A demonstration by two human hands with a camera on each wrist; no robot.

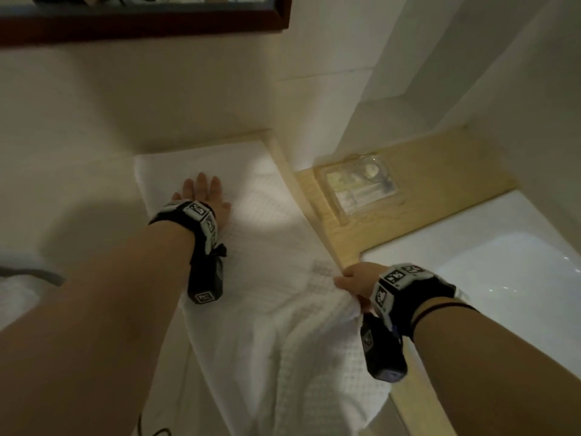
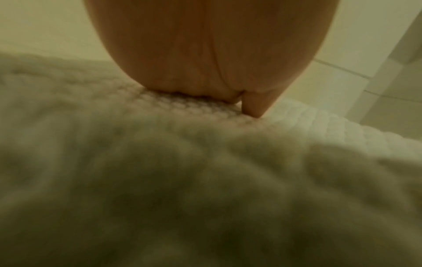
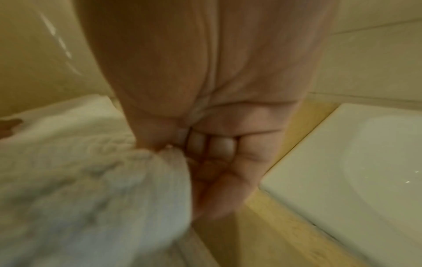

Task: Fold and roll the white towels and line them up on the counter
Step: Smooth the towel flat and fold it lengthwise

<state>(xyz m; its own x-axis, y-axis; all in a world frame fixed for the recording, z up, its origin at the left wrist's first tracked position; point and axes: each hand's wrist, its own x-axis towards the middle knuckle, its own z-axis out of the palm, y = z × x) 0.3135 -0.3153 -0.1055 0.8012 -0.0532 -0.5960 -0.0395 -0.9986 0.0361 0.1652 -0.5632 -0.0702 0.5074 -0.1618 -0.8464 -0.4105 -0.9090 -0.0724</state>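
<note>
Head view: white towel (image 1: 267, 247) spread lengthwise along the pale counter (image 1: 352, 234), near end bunched and hanging toward the viewer. Left hand (image 1: 201, 196) flat on the far part, fingers straight, pressing down (left wrist view: palm (image 2: 205, 54) against the weave). Right hand (image 1: 358, 278) pinching a gathered fold at the towel's right edge, fingers (image 3: 220, 146) curled, beside the white basin (image 1: 503, 262). Clear plastic tray (image 1: 361, 187) farther back on the counter.
</note>
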